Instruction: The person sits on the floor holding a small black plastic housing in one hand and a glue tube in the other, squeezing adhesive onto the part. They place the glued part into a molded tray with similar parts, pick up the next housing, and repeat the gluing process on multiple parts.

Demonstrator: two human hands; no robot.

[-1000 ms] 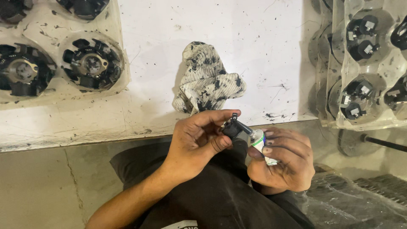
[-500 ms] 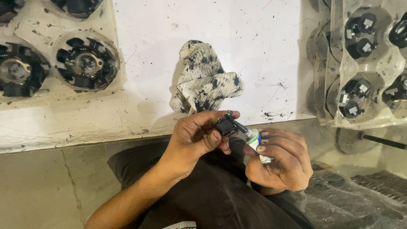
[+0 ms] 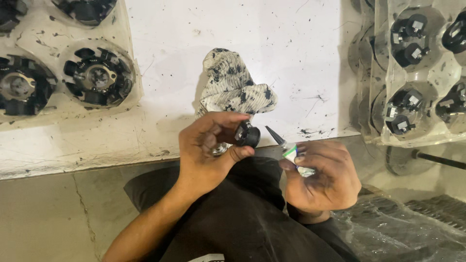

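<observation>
Head camera looked down over the person's lap toward a white, ink-flecked work surface (image 3: 291, 58) and the grey floor in front of it. The left hand (image 3: 206, 150) was curled around a small black round part (image 3: 246, 136), pinched between thumb and fingers and held up just off the near edge of the surface. The right hand (image 3: 323, 177) was closed around a small tube (image 3: 291, 153) with a dark pointed nozzle; the nozzle tip pointed up and left toward the black part, near it but with a narrow gap between them. Both hands hovered above the person's dark clothing (image 3: 242, 218), close together, not touching each other.

Just behind the left hand, a crumpled white rag (image 3: 233, 87) spotted with black lay on the surface near its near edge, about midway along it. At the far left corner sat a clear moulded tray (image 3: 58, 116) holding black round, finned parts (image 3: 99, 77), one per pocket; one was fully visible and the others were cut off by the frame. Along the right edge stood a stack of clear trays (image 3: 378, 87) with smaller black parts (image 3: 405, 109) that carried pale metal tabs, again one in each pocket. Beyond the near right corner, low down, a dark rod (image 3: 439, 159) with a round disc at its end lay near crinkled clear plastic sheeting (image 3: 412, 228) on the floor.
</observation>
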